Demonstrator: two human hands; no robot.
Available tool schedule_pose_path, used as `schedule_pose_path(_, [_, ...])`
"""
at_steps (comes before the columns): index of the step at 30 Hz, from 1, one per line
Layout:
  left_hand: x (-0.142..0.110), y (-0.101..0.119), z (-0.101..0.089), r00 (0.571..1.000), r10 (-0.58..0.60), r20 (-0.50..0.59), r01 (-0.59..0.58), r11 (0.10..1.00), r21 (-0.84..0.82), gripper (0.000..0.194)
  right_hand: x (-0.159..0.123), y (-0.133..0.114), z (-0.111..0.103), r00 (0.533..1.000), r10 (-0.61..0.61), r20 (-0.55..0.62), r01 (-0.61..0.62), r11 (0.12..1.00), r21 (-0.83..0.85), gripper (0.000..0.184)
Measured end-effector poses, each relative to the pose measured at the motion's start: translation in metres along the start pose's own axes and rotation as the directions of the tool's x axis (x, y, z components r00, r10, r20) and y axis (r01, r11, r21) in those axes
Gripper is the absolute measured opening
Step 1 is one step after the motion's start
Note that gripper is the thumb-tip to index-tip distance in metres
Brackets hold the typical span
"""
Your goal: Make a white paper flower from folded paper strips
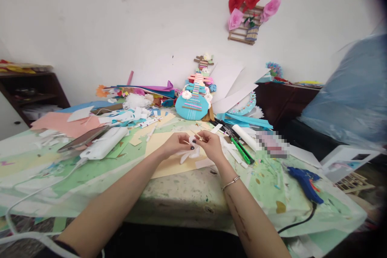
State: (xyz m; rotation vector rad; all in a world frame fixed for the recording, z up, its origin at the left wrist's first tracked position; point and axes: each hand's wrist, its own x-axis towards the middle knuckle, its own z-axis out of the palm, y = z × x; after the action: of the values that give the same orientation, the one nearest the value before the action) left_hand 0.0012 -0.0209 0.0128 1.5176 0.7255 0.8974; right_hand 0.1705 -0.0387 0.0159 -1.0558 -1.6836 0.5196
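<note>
My left hand (177, 145) is closed in a pinch on a small piece of white paper (194, 152) near the middle of the table. Close beside it, my right hand (211, 145) is closed too, with a thin light-coloured stick (196, 134) between thumb and fingers, against the paper's upper edge. Fingers partly hide where stick and paper meet. Loose white petal-like strips (185, 157) hang or lie just under the hands. Beneath everything spreads a sheet of pale yellow paper (169, 170).
A blue instrument-shaped craft (192, 107) stands against the wall. A white power strip (104, 144) and pink paper (65, 124) lie left. A green-and-black cutter (242, 151), a white roll (244, 137) and a blue glue gun (306, 185) with a black cord lie right.
</note>
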Motion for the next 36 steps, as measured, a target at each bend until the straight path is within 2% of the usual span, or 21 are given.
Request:
schedule_pose_path(5, [-0.002, -0.001, 0.001, 1.000, -0.002, 0.000, 0.002, 0.998, 0.056, 0.024, -0.002, -0.002, -0.001, 0.997, 0.016, 0.077, -0.015, 1.000, -0.020, 0.017])
schedule_pose_path(9, [-0.002, -0.002, -0.001, 0.999, 0.014, 0.043, -0.016, 0.998, 0.059, 0.025, -0.001, -0.003, -0.003, 0.988, 0.000, 0.157, 0.005, 0.999, -0.032, 0.017])
schedule_pose_path(12, [-0.002, -0.001, -0.003, 0.999, 0.031, 0.025, -0.033, 0.995, 0.089, 0.025, 0.000, -0.001, -0.004, 0.982, -0.008, 0.189, 0.015, 0.999, -0.037, 0.015])
schedule_pose_path(20, [-0.002, 0.003, -0.004, 0.991, -0.021, -0.136, 0.041, 0.988, 0.146, 0.025, 0.000, 0.003, -0.004, 0.990, -0.022, 0.136, 0.033, 0.996, -0.077, 0.015])
schedule_pose_path(26, [-0.002, 0.004, -0.004, 0.996, 0.001, -0.090, 0.010, 0.993, 0.119, 0.022, -0.002, -0.006, -0.007, 0.982, -0.123, 0.144, 0.155, 0.958, -0.240, 0.022])
schedule_pose_path(30, [-0.002, 0.003, -0.005, 0.993, -0.001, -0.114, 0.016, 0.991, 0.133, 0.021, -0.001, -0.007, -0.009, 0.961, -0.219, 0.168, 0.254, 0.940, -0.228, 0.028])
schedule_pose_path(33, [-0.003, 0.003, -0.006, 0.991, -0.037, -0.132, 0.056, 0.989, 0.140, 0.021, -0.001, -0.003, -0.009, 0.959, -0.220, 0.181, 0.258, 0.939, -0.227, 0.026])
schedule_pose_path(36, [-0.004, 0.005, -0.006, 0.995, -0.040, -0.087, 0.054, 0.985, 0.161, 0.019, -0.002, 0.000, -0.008, 0.963, -0.197, 0.184, 0.237, 0.943, -0.233, 0.024])
